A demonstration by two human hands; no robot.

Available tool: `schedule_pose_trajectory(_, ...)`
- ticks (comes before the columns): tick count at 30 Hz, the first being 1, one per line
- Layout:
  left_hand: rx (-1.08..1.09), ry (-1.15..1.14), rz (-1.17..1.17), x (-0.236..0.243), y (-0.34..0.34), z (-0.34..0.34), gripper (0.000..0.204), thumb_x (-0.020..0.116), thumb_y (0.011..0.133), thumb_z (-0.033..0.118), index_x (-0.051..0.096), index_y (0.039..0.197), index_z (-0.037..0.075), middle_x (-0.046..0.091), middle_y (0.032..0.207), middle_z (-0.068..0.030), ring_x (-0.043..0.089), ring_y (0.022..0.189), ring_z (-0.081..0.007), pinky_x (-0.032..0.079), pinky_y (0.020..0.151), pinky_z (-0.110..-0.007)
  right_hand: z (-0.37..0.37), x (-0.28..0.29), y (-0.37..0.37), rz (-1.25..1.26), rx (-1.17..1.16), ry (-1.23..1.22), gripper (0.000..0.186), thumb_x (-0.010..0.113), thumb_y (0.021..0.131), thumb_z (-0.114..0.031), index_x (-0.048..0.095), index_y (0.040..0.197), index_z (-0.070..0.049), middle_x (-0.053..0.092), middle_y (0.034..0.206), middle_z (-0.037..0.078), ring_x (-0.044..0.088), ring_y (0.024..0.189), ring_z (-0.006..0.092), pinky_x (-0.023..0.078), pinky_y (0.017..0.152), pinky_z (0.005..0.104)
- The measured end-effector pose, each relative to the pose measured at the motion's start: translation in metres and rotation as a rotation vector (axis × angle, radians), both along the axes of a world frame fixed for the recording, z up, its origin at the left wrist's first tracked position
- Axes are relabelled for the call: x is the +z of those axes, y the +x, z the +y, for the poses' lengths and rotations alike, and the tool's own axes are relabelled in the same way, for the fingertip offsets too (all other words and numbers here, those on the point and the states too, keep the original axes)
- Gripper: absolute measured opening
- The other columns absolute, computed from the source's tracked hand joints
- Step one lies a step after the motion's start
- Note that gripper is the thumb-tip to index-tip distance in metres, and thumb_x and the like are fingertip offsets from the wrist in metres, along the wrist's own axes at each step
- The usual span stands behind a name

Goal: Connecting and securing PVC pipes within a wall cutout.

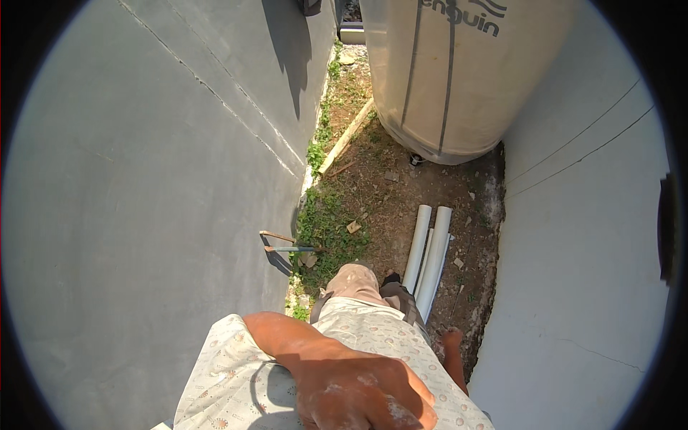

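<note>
My left hand (pixel 365 394) is bent across in front of my patterned white shirt (pixel 233 380), close below the view. Its fingers are curled and pressed together, with pale dust on the skin. Whatever they may hold is hidden under the hand and past the lower edge. Down at my right side hangs my right hand (pixel 451 340), mostly covered by the shirt, its fingers not clear. Several white plastic pipes (pixel 431 251) lie side by side on the soil near it, just ahead of my right leg.
A large cream water tank (pixel 459 86) in clear wrapping stands ahead. A grey wall (pixel 158 215) and a white wall (pixel 573 287) enclose the narrow dirt strip. A wooden plank (pixel 347 136) and a thin metal frame tool (pixel 290 249) lie along the left side.
</note>
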State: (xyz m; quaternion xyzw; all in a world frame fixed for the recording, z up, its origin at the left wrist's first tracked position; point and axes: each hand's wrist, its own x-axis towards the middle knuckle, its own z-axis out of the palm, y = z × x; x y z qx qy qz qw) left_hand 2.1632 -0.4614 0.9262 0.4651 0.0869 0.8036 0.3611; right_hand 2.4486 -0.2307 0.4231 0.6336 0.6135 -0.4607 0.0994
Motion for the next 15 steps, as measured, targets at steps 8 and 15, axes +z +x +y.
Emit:
schedule_pose_trajectory(8, 0.159, 0.032, -0.062, -0.013, -0.12, 0.034, 0.01, 0.053, 0.09, 0.011, 0.048, 0.095, 0.003, 0.057, 0.079, -0.0132, 0.055, 0.064, -0.021, 0.045, 0.057, -0.03, 0.089, 0.01, -0.183, 0.111, 0.186, 0.047, 0.025, 0.066, 0.075, -0.006, 0.062, 0.097, 0.005, 0.063, 0.073, 0.019, 0.063, 0.053, 0.0254, 0.052, 0.045, 0.0346)
schedule_pose_trajectory(15, 0.314, 0.118, -0.051, -0.027, -0.279, 0.024, 0.011, 0.053, 0.09, 0.009, 0.044, 0.095, 0.005, 0.056, 0.078, -0.0134, 0.055, 0.062, -0.0205, 0.044, 0.056, -0.029, 0.12, -0.059, -0.343, 0.111, 0.803, 0.278, 0.02, 0.065, 0.077, -0.007, 0.062, 0.092, 0.006, 0.061, 0.067, 0.015, 0.062, 0.052, 0.0232, 0.054, 0.047, 0.0335)
